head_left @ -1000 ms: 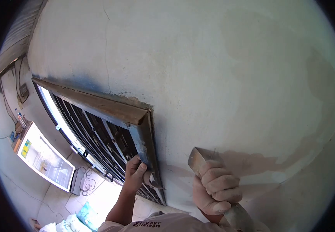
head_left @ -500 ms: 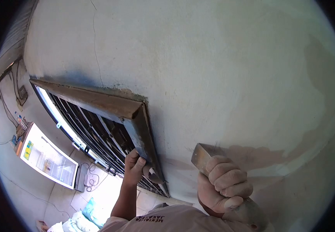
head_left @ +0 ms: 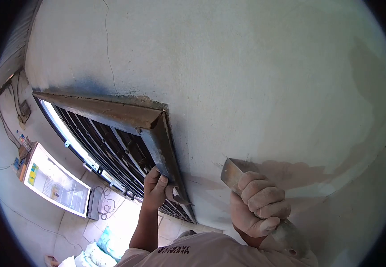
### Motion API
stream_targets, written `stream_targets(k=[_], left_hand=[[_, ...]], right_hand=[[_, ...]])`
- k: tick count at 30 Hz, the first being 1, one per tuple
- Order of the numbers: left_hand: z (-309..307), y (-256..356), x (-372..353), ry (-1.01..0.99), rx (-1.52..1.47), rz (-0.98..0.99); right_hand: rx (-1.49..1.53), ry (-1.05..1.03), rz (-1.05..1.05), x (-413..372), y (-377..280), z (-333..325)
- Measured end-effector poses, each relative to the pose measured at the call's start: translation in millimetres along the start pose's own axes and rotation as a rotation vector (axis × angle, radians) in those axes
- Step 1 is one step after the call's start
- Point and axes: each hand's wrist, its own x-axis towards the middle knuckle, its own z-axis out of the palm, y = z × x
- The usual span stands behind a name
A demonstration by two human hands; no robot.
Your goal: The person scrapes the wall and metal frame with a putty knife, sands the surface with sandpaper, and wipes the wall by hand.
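My right hand (head_left: 262, 202) is closed round a dusty scraper with a flat metal blade (head_left: 232, 174), its blade edge close to the pale wall (head_left: 246, 80). The tool's thick lower end shows below my fist. My left hand (head_left: 154, 188) grips the edge of the metal window frame (head_left: 159, 149), thumb in front. A dark curved piece (head_left: 180, 196) shows just right of that hand; what it belongs to is unclear. Darker patches mark the wall near the blade.
Dark window bars (head_left: 108, 144) run along the left. Beyond stand a lit glass-fronted cabinet (head_left: 61, 182), cables and plastic bags (head_left: 97, 253) on the floor. A thin crack runs down the upper wall.
My right hand and the scraper have shifted slightly, the blade tip a little higher on the wall. My left hand stays on the frame; the view has moved slightly.
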Motion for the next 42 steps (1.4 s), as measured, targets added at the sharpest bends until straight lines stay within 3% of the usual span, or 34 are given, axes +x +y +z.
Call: stream_targets(k=[42], left_hand=[[0, -10, 5, 0.022, -0.017, 0.095]], right_hand=[[-0.001, -0.053, -0.003, 6, 0, 5]])
